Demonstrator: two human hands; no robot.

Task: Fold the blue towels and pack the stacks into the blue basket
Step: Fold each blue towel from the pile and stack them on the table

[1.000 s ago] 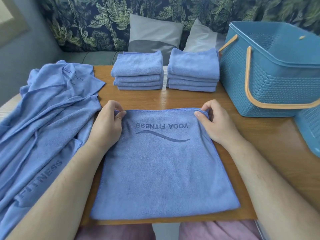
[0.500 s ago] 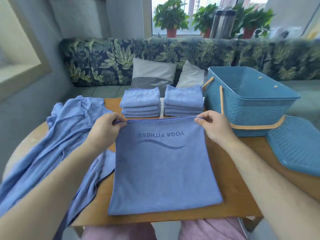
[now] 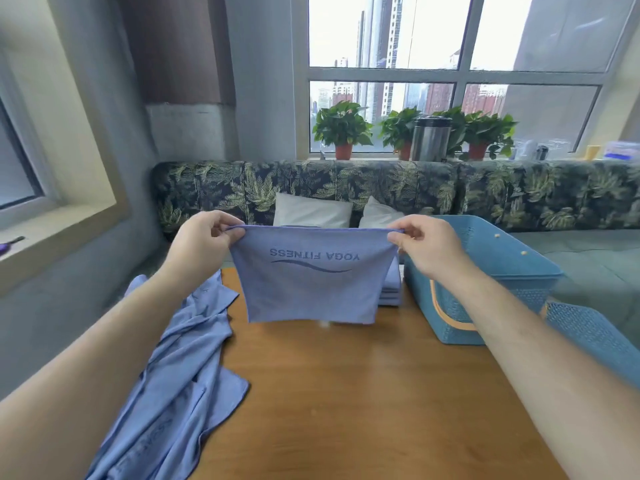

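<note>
A blue towel (image 3: 311, 292) printed "YOGA FITNESS" hangs in the air above the wooden table (image 3: 363, 393). My left hand (image 3: 201, 242) pinches its top left corner and my right hand (image 3: 424, 245) pinches its top right corner. The hanging towel hides most of the folded stacks; only the right edge of one folded stack (image 3: 391, 289) shows behind it. The blue basket (image 3: 491, 271) with tan handles stands on the table's right side, just past my right hand. A heap of unfolded blue towels (image 3: 173, 382) lies on the table's left side.
The blue basket lid (image 3: 595, 337) lies at the right table edge. A leaf-patterned sofa (image 3: 346, 188) with two pale cushions runs behind the table. Potted plants and a metal flask stand on the window sill.
Both hands have lifted the towel off the table by its far corners, so it now hangs free. The view has tilted up toward the window.
</note>
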